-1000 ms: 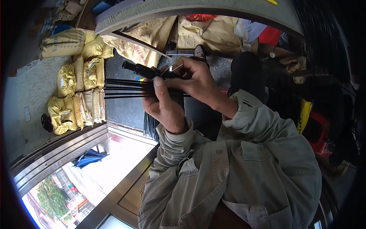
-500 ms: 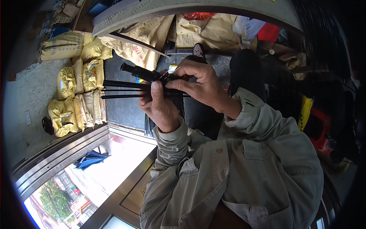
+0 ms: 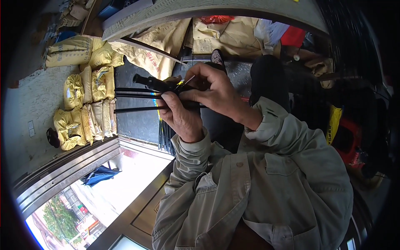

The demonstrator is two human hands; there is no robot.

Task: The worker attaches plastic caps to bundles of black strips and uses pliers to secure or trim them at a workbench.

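In front of my chest my left hand (image 3: pixel 182 118) is closed round a bundle of thin black rods (image 3: pixel 137 95), its thumb pressing on top. The rods stick out to the left, slightly spread. Just above them lies a black tubular part (image 3: pixel 150 82) with a ringed, hollow end, pointing left. My right hand (image 3: pixel 218 89) is closed against the other end of the bundle, its thumb and fingers pinching at the joint. A thin silver piece (image 3: pixel 189 79) stands out at those fingertips. The fingers cover most of where tube and rods meet.
Stacked yellow sacks (image 3: pixel 75 93) line the wall at left. A brown paper sack (image 3: pixel 225 35) lies by my feet under a bench edge (image 3: pixel 216 7). More thin black rods (image 3: pixel 166 139) hang below my left hand. A red container (image 3: pixel 348 139) stands at right, a blue umbrella (image 3: pixel 100 175) outside the doorway.
My left hand has shifted slightly right and down with the rods, which fan a little wider. The tube's end has dipped slightly. My right fingers still work at the joint.
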